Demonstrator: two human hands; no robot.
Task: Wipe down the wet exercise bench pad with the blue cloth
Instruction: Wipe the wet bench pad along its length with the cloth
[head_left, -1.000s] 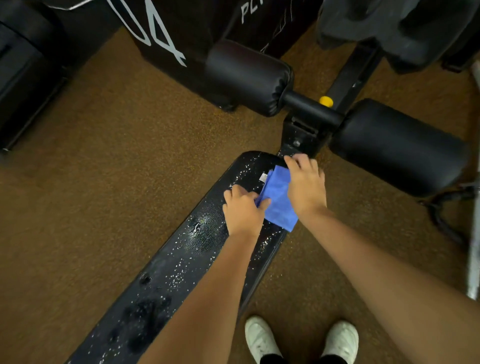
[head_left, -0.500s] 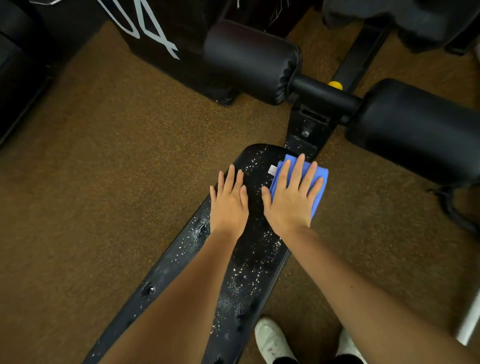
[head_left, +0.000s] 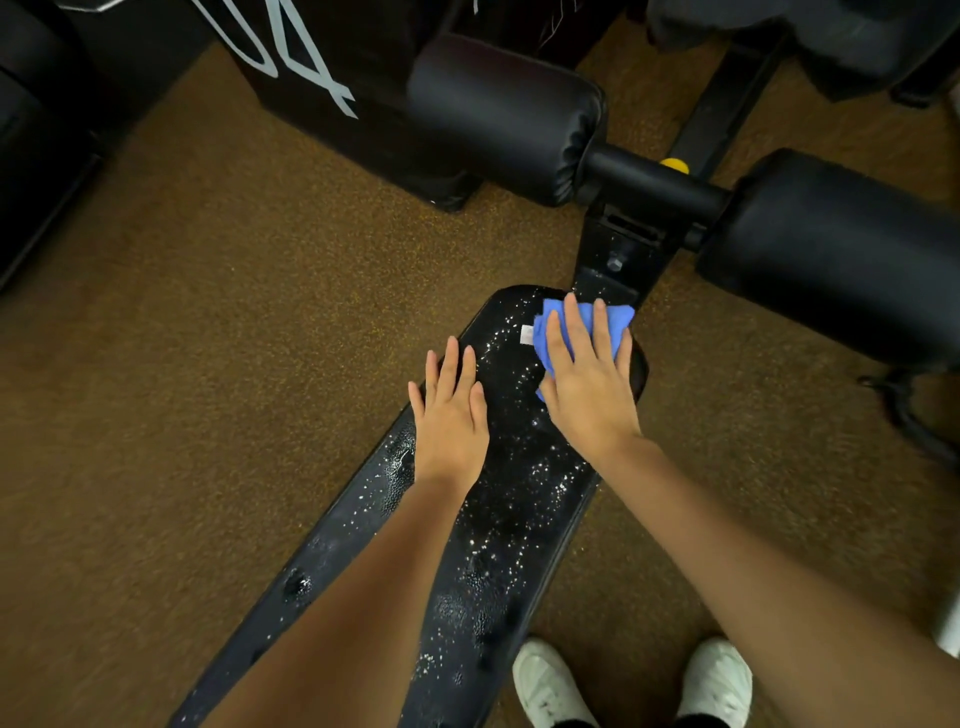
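At the bench pad's (head_left: 509, 519) far end, I am pressing the blue cloth (head_left: 582, 325) flat under my right hand (head_left: 587, 384), left hand (head_left: 452, 410) resting open alongside.

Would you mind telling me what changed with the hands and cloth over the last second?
A second ago both hands pinched the blue cloth between them. The left hand has let go and now lies flat on the wet bench pad beside it. The right hand has flattened and presses the cloth at the pad's far end. The pad remains speckled with droplets.
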